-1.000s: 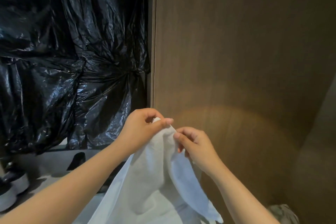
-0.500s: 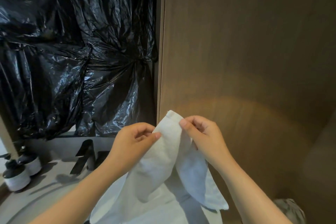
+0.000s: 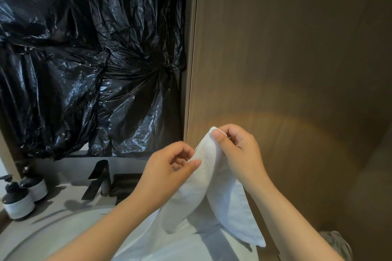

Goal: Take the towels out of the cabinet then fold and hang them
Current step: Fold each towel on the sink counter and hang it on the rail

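While the right hand (image 3: pixel 237 154) is lifted in front of the wooden panel (image 3: pixel 286 59), its thumb and curled fingers pinch the top corner of a white towel (image 3: pixel 207 193). The left hand (image 3: pixel 169 167) is just beside it and a little lower, and it pinches the left edge of the same towel between the thumb and the bent fingers. Both hands are closed on the cloth, with nothing else in them. The towel is in the air between the two hands and hangs down from them in two long folds. The lower ends of these folds hang above the right part of the bench (image 3: pixel 63 195), over the round pale basin (image 3: pixel 53 229). A black tap (image 3: pixel 99 178) stands at the back edge of the bench, behind the basin. At the left end of the bench stand a front dispenser (image 3: pixel 18 201) and a back dispenser (image 3: pixel 35 184), touching or almost touching. A crumpled black plastic sheet (image 3: pixel 91 59) covers the wall above the bench, left of the wooden panel.
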`<state>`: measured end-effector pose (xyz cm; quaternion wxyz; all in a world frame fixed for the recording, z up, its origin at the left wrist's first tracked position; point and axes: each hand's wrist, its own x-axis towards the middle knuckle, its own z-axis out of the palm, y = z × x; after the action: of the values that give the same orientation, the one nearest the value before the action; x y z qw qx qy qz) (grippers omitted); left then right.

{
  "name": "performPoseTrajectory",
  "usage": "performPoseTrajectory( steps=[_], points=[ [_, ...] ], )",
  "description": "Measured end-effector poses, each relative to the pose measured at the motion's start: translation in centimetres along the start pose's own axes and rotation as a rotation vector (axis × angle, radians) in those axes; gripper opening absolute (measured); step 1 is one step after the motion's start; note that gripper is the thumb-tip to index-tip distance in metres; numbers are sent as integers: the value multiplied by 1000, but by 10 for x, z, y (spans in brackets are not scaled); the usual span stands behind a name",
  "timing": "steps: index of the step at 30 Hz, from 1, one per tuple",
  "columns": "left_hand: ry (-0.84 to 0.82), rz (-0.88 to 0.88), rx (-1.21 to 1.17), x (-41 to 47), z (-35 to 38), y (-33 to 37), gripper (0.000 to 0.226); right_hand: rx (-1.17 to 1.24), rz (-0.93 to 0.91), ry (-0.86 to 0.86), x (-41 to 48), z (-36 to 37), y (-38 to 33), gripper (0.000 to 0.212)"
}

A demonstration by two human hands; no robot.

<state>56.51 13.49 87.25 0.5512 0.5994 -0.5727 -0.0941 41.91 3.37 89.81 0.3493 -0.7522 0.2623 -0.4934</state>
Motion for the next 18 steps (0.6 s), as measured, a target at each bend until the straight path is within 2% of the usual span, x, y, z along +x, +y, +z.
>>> performPoseTrajectory(
  steps=[6, 11, 18],
  points=[
    [-36, 21, 60, -5, -5, -13, 8, 26, -16, 119, 10, -10, -3, 25],
    [-87, 16, 147, -6, -10, -31, 35, -7, -40, 192, 26, -24, -7, 27],
    [-141, -141, 230, 22, -31, -48, 38, -20, -83, 342, 65, -51, -25, 33]
  ],
)
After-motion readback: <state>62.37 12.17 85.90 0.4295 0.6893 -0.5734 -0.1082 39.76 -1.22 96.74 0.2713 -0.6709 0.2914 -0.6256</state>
